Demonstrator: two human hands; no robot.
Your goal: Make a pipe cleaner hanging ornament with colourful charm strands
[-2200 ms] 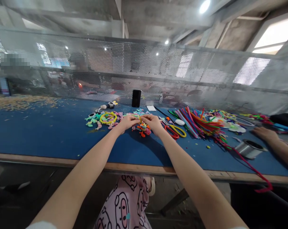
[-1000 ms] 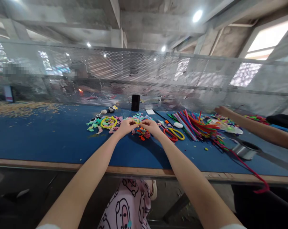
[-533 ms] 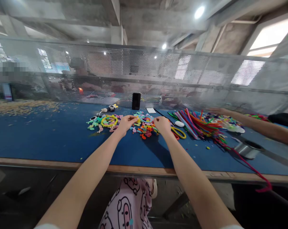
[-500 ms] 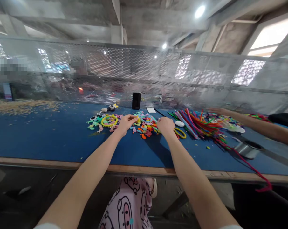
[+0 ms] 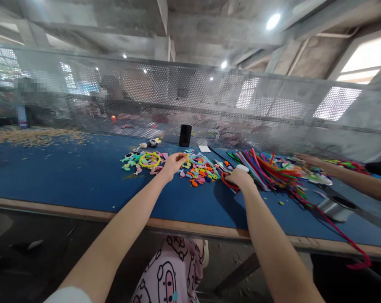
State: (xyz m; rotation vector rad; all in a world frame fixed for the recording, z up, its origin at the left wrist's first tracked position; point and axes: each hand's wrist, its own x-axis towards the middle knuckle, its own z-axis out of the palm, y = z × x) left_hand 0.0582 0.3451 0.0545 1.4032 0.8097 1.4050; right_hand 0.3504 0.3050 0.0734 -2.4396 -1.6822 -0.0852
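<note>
My left hand [image 5: 174,165] is closed in a pinch above the pile of small colourful fuzzy pieces [image 5: 199,173]. A bit of yellow shows at its fingertips, too small to name. My right hand [image 5: 241,178] is closed around the red handles [image 5: 229,183] of a pair of scissors, partly hidden under the fingers. The scissors' metal blades [image 5: 220,164] point away from me toward the pile. Left of my left hand, a yellow fuzzy ring [image 5: 149,160] lies on green and pink pieces. A pale blue ring [image 5: 198,159] rests on the pile between my hands.
Colourful fuzzy stems [image 5: 266,170] lie to the right beside a white oval object [image 5: 242,168]. A metal spool [image 5: 337,208] stands near the front edge. A phone [image 5: 185,135] leans at the back by the perforated screen [image 5: 165,97]. A co-worker's arm [image 5: 345,174] reaches in from the right.
My right hand has moved right and toward me from the pile's edge; the scissors now show by it. The yellow loop beside it is no longer visible. My left hand keeps its pinch.
</note>
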